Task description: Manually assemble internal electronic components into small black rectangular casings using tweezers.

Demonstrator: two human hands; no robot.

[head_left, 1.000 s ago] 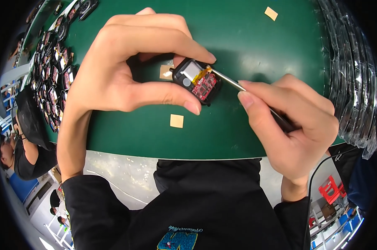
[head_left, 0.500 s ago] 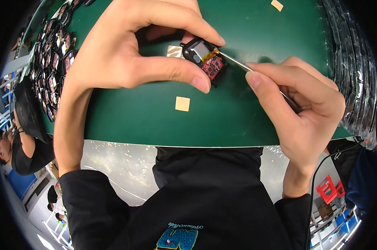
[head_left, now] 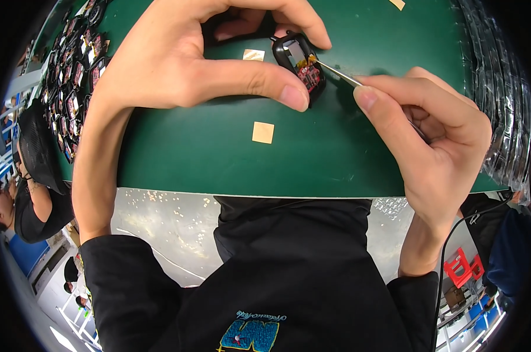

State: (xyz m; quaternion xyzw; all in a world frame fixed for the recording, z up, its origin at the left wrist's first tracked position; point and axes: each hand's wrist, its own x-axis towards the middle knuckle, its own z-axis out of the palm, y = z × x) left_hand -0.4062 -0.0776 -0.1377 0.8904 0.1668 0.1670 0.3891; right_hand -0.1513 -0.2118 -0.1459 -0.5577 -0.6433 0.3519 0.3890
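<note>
Between the thumb and fingers of my left hand (head_left: 218, 64) is a small black electronic device (head_left: 301, 63) with its casing open. Inside it show a silvery battery-like block, a red circuit board and a bit of amber tape. My right hand (head_left: 430, 123) is closed round a thin metal tool (head_left: 339, 73), likely tweezers or a probe. The tool's tip touches or nearly touches the amber tape at the casing's right edge. Its rear part is hidden in my palm. Near my left thumb lie a pale square sticker (head_left: 263, 132) and a shinier small square (head_left: 254, 55).
Many similar open devices (head_left: 72, 82) crowd the green table's (head_left: 336, 158) left side. Stacked clear plastic trays (head_left: 500, 105) line its right side. Another pale piece (head_left: 397, 4) lies at the far edge. A person (head_left: 36, 193) sits at the left; a red stool (head_left: 462, 267) stands lower right.
The device and both hands appear slightly higher and further right, and the device is turned a little more upright. The tool's tip stays at the amber tape.
</note>
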